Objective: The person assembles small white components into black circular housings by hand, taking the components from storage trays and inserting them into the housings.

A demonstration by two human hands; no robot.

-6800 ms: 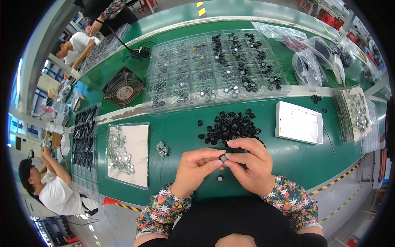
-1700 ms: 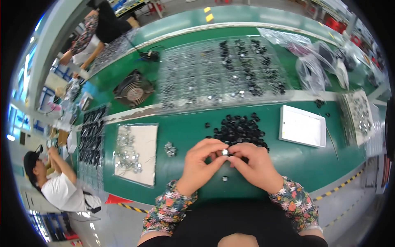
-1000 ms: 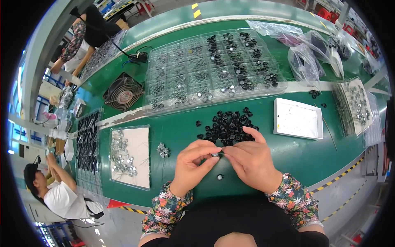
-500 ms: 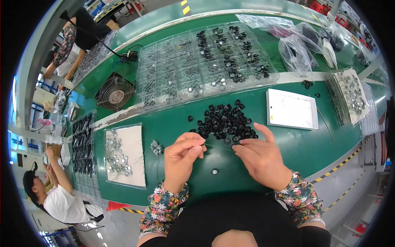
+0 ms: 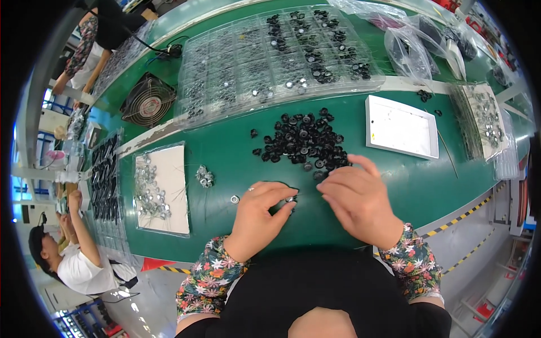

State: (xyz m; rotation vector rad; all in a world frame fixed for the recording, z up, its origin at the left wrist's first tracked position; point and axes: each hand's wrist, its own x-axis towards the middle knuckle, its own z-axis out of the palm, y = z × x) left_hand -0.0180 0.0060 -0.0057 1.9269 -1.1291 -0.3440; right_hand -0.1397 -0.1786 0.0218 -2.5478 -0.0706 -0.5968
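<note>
My left hand (image 5: 260, 217) is over the near middle of the green table, thumb and forefinger curled round a small silver round part (image 5: 290, 199) at their tips. Beside that hand, a silver ring-shaped part (image 5: 234, 199) lies on the table. At the near right edge of a pile of small black round caps (image 5: 304, 135) is my right hand (image 5: 359, 197), its fingers bent and thumb drawn in. One black cap (image 5: 319, 176) sits right by its fingertips. Whatever those fingers hold, if anything, is hidden.
A clear compartment tray (image 5: 265, 93) of small parts spans the back. A white box lid (image 5: 401, 127) stands right of the pile. Leftward lie a small silver cluster (image 5: 204, 176), a pale board with silver parts (image 5: 174, 197) and a fan (image 5: 147, 101). A co-worker (image 5: 79, 265) sits far left.
My hands have moved apart from the thin strand stretched between them, which no longer shows. My left fingers have come to the silver part, and the ring-shaped part is now in sight. The view has shifted.
</note>
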